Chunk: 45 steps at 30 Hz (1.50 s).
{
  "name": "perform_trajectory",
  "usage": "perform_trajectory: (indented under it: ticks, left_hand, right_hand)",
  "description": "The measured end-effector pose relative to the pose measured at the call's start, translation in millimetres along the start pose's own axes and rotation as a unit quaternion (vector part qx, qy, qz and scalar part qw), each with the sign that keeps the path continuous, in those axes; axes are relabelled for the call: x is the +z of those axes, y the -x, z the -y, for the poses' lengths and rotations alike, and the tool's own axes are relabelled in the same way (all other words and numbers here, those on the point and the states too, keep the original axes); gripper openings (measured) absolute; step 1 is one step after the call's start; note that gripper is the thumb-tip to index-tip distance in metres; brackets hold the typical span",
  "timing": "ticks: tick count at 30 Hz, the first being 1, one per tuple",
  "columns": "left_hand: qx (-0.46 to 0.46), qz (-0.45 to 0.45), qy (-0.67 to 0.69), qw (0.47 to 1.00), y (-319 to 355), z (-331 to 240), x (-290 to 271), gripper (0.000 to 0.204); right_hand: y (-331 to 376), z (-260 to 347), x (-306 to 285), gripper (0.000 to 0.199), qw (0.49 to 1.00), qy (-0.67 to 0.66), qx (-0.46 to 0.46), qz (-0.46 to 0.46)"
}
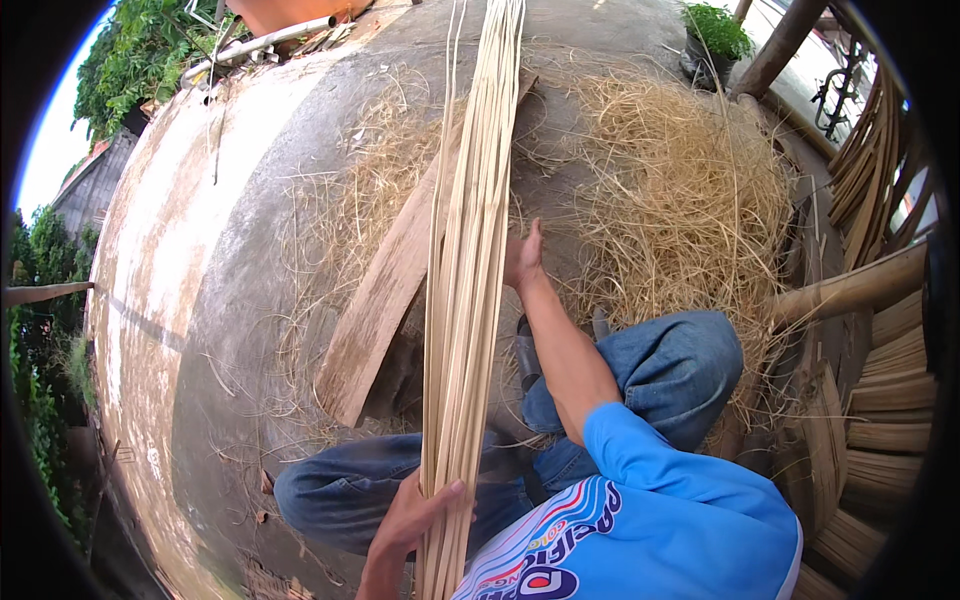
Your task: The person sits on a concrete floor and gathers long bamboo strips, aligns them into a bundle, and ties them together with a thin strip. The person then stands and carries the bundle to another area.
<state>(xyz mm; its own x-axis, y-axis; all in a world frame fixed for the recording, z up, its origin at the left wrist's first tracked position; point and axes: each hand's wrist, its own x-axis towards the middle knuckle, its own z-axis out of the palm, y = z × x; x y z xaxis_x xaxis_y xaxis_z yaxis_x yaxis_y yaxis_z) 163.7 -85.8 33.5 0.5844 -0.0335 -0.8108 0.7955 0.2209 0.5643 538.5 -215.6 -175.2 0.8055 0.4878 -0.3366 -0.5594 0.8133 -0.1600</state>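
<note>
A long bundle of thin, pale bamboo-like strips (pixel 468 260) runs from my lap up past the far edge of the view. Near its lower end my left hand (pixel 424 512) is closed around it, thumb lying across the strips. Farther up, my right hand (pixel 524 258) is at the bundle's right side with its thumb stretched out. The other fingers of that hand are partly hidden behind the strips. Beneath the bundle, a weathered wooden plank (pixel 375 300) slants from lower left to upper right.
Curly shavings (pixel 680 190) are heaped on the concrete floor at the right. Bundled strips (pixel 895 435) are stacked along the right edge, near a thick bamboo pole (pixel 850 285). A potted plant (pixel 718 35) stands at the far right; pale pipes (pixel 262 45) lie at the far left.
</note>
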Motion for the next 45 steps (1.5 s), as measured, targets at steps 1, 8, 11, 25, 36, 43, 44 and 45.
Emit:
perform_trajectory:
  ticks: [1,8,11,25,36,43,44,45]
  left_hand:
    - [-0.001,0.009,-0.005,1.0,-1.3,-0.9,-2.9,0.046]
    - [-0.034,-0.023,-0.067,0.997,5.9,-23.7,-15.5,0.066]
    - [-0.082,-0.05,-0.048,0.994,25.3,-68.1,-14.2,0.063]
    - [-0.253,0.057,-0.205,0.944,219.1,-123.2,-100.8,0.081]
    - [-0.092,0.016,-0.068,0.993,262.6,-306.3,-22.6,0.064]
    - [-0.107,0.076,-0.116,0.985,309.4,-366.1,-30.0,0.057]
    - [-0.078,0.06,-0.094,0.991,313.7,-375.5,-30.1,0.057]
    - [-0.063,0.049,-0.125,0.989,313.7,-374.1,-35.3,0.058]
  right_hand:
    - [-21.0,6.4,-0.5,0.119,1.0,-0.015,-0.002,0.023]
    - [-130.3,31.1,15.4,0.103,0.975,0.163,-0.134,0.069]
    - [-116.9,24.1,79.7,0.101,0.981,0.108,-0.097,0.125]
    - [67.1,15.5,366.9,0.1,0.995,0.09,0.031,0.006]
    - [256.7,-32.4,476.8,0.073,0.971,-0.08,0.209,-0.078]
    - [259.8,-25.5,531.0,0.073,0.971,-0.076,0.215,-0.069]
    - [252.3,-21.6,537.0,0.074,0.976,-0.041,0.199,-0.074]
    - [243.9,-16.9,541.6,0.076,0.98,-0.005,0.182,-0.079]
